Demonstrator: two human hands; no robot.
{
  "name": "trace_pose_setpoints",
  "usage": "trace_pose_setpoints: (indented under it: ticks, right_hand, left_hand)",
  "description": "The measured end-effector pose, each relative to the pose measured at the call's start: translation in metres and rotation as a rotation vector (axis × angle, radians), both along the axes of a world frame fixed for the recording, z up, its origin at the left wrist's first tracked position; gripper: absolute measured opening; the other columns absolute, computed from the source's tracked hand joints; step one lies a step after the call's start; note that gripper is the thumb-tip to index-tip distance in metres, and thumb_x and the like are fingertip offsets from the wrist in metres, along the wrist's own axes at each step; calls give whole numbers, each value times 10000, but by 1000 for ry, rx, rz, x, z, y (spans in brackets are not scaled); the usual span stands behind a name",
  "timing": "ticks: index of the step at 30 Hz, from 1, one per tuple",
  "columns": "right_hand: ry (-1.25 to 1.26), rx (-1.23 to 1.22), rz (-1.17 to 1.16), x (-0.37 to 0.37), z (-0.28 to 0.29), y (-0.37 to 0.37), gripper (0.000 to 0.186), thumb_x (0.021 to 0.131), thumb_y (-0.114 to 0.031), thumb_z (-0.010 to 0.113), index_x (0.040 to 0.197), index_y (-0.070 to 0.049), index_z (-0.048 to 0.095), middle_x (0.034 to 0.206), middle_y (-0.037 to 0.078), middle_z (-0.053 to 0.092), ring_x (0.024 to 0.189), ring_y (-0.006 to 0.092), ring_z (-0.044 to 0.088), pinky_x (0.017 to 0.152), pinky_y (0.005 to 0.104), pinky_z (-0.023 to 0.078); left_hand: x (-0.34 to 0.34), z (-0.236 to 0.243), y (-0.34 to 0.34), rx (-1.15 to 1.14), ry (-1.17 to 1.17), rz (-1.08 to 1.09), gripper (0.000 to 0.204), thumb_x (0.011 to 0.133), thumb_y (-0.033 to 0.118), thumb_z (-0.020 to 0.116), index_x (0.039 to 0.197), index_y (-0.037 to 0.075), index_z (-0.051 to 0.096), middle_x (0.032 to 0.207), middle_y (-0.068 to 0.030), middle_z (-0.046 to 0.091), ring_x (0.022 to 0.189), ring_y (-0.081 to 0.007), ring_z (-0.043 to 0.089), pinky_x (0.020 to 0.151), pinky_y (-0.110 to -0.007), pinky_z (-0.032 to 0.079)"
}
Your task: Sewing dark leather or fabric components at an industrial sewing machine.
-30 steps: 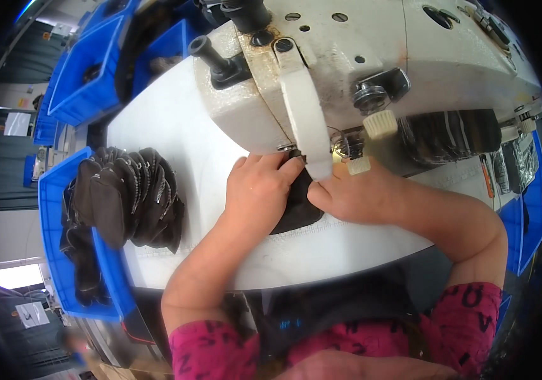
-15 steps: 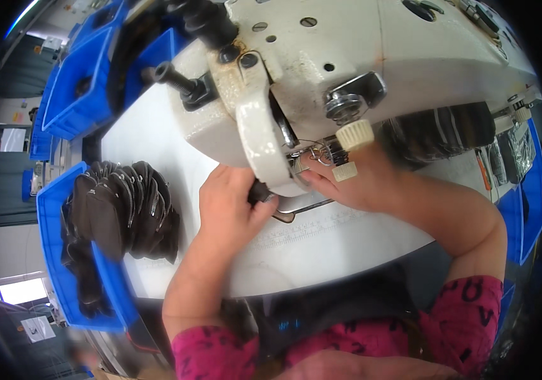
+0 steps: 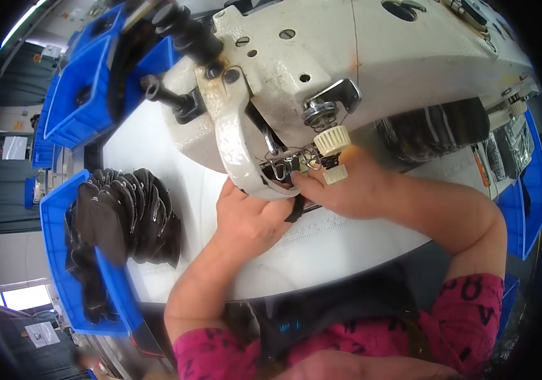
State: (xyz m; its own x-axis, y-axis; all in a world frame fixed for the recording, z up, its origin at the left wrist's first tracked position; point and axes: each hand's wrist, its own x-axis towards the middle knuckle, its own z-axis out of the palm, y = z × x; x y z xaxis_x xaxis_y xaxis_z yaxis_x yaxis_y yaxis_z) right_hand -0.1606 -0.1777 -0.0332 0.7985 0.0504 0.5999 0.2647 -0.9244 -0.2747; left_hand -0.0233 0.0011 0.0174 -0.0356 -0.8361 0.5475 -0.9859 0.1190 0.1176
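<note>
Both hands meet under the head of a white sewing machine [image 3: 271,69], beside its needle area. My left hand [image 3: 250,218] is closed on a small dark fabric piece [image 3: 297,209], which pokes out past its fingers. Its fingertips are partly hidden behind the machine's curved white guard [image 3: 236,155]. On the other side, my right hand [image 3: 350,190] has its fingers bent and pressed together at the dark piece, close to the presser foot. A cream tension knob [image 3: 332,140] covers part of that hand. Most of the fabric piece is hidden by the hands and the machine.
Dark zippered pouches [image 3: 128,215] are stacked at the left of the white table [image 3: 220,282], beside a blue bin [image 3: 57,253] holding more dark fabric. Another blue bin [image 3: 81,95] stands farther back. An orange-handled tool [image 3: 480,166] and clear plastic packets [image 3: 516,152] lie at the right.
My left hand has moved right and closer to my right hand, bringing the dark piece along. The whole view has shifted slightly, so the machine appears further left.
</note>
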Motion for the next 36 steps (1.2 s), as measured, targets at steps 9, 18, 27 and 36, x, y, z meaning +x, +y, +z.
trace_pose_setpoints:
  ticks: [9, 18, 27, 36]
  right_hand:
    - [129, -530, 79, -14, 25, 14, 163, 774, -183, 676, 867, -50, 692, 681, 35, 618, 631, 218, 638, 573, 375, 476]
    - [139, -510, 165, -16, 27, 17, 146, 753, -151, 676, 807, -17, 691, 690, 80, 648, 617, 212, 645, 528, 356, 473]
    - [203, -553, 185, -19, 37, 13, 149, 731, -129, 684, 800, 3, 692, 685, 76, 636, 607, 202, 629, 512, 339, 464]
    - [246, -601, 184, -23, 41, 22, 88, 880, -18, 689, 807, 20, 721, 595, 45, 612, 519, 176, 584, 453, 350, 417]
  left_hand:
    - [9, 2, 3, 150, 280, -126, 311, 903, 381, 723, 922, 74, 678, 1009, -86, 733, 831, -323, 672, 748, -431, 490]
    - [-8, 3, 1, 340, 43, 193, 329, 889, 281, 727, 1166, 106, 757, 1192, -64, 704, 1126, -293, 633, 933, -448, 447]
    - [-13, -4, -1, 332, -9, 196, 361, 888, 279, 730, 1203, 102, 738, 1195, -81, 678, 1184, -289, 603, 972, -484, 419]
    - [-18, -8, -1, 304, -34, 250, 438, 879, 299, 744, 1267, 96, 720, 1206, -67, 664, 1181, -277, 602, 958, -462, 433]
